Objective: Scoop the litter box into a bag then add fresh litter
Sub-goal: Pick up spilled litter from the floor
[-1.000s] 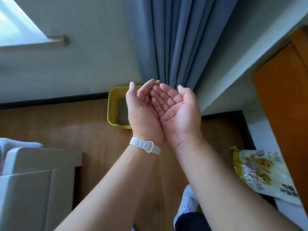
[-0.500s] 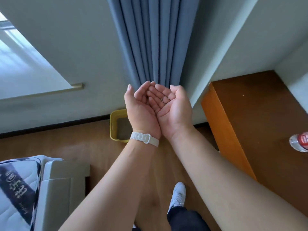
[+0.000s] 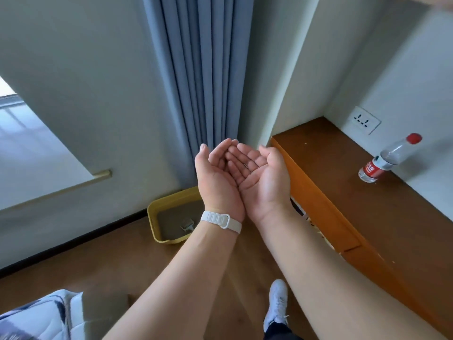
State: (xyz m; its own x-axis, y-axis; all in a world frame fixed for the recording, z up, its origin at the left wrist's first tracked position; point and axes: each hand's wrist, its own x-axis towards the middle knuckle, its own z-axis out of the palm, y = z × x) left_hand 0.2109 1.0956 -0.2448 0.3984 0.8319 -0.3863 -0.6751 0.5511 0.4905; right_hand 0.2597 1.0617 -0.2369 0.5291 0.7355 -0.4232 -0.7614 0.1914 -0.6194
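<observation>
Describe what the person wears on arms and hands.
No sleeves or gloves on either arm. The left hand has a white link-style band at the wrist. The right hand has a bare wrist. A small metallic ring shows on one finger; which hand, unclear.

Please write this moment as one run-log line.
left hand: cupped, palm up | right hand: cupped, palm up, against left | litter box: on floor | scoop: lying in box, untouched | bag: not visible

My left hand (image 3: 218, 185) and right hand (image 3: 266, 180) touch, cupped palms-up mid-frame; lower left, the yellow litter box (image 3: 152, 217) sits beneath the curtain (image 3: 203, 69).
</observation>
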